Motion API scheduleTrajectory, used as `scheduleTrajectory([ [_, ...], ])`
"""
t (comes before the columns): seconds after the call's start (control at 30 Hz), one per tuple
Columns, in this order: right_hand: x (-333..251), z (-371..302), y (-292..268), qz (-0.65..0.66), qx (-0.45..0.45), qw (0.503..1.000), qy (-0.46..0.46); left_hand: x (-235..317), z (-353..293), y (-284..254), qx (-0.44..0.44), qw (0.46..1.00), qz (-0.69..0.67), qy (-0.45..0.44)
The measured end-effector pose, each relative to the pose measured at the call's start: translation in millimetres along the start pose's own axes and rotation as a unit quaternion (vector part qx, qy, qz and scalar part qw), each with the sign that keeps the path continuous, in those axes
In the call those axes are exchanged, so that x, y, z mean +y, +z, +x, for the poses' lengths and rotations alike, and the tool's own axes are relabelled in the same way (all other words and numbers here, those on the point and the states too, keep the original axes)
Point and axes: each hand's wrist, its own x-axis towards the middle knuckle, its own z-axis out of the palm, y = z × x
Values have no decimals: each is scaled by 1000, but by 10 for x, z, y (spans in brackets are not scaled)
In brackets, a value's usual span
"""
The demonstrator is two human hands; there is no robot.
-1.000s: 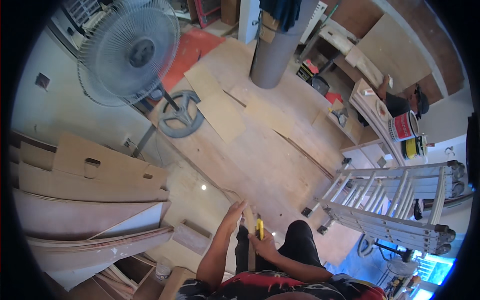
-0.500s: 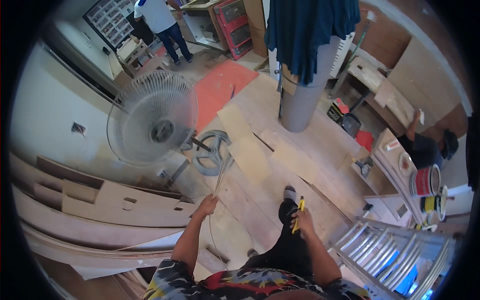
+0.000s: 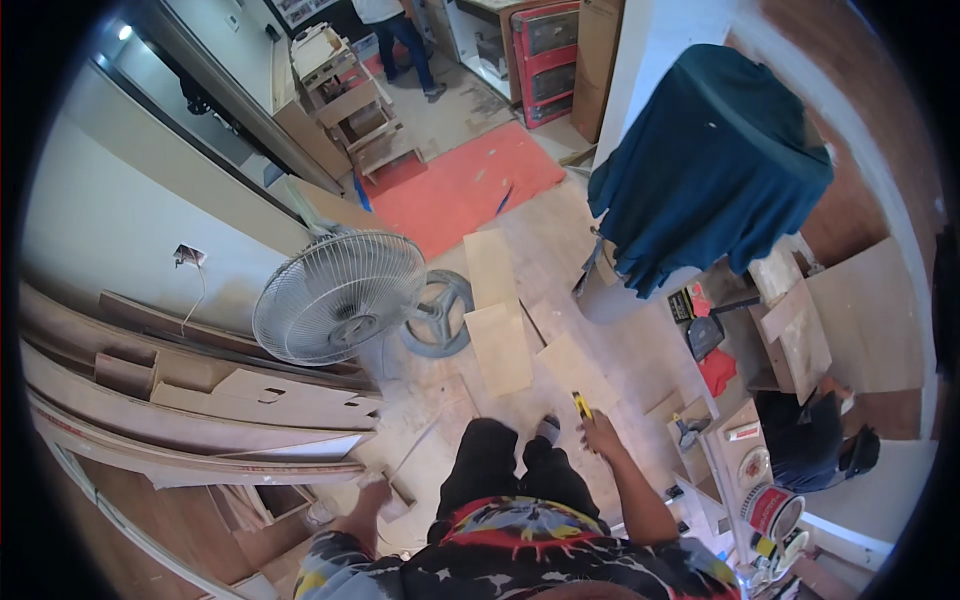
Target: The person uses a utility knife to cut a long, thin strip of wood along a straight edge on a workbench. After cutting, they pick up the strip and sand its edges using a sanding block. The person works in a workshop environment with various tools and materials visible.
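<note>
Gripping a yellow utility knife [image 3: 581, 404], the right hand [image 3: 600, 433] shows by the near edge of a tan sheet [image 3: 577, 368] on the floor [image 3: 560, 235], well apart from the left hand [image 3: 374, 493], closed on a thin strip [image 3: 415, 446]. I'd keep the knife's tip away from the legs [image 3: 480, 460]. Half a second ago that left hand reached farther forward; now it's drawn back beside the body.

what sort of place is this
Probably a room under renovation, doubling as a workshop: wood panels are stacked along the left wall, a wire hangs from a wall box, and the right hand holds a yellow tool.
</note>
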Motion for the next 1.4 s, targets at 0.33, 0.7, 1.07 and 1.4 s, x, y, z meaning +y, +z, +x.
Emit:
scheduleTrajectory([
  [0.33,-2068,1875,-232,-121,-16,985,-124,1186,262,-509,-75,951,-297,-52],
  [0.7,-3534,3500,-850,-155,72,985,32,2791,2452,-5133,101,833,-532,112],
  [1.07,-5612,6213,-2103,-260,103,945,-170,3383,4153,-7371,29,814,-578,39],
  [1.4,-10147,5778,-4381,55,345,803,-482,3482,4837,-8056,31,742,-670,-12],
])
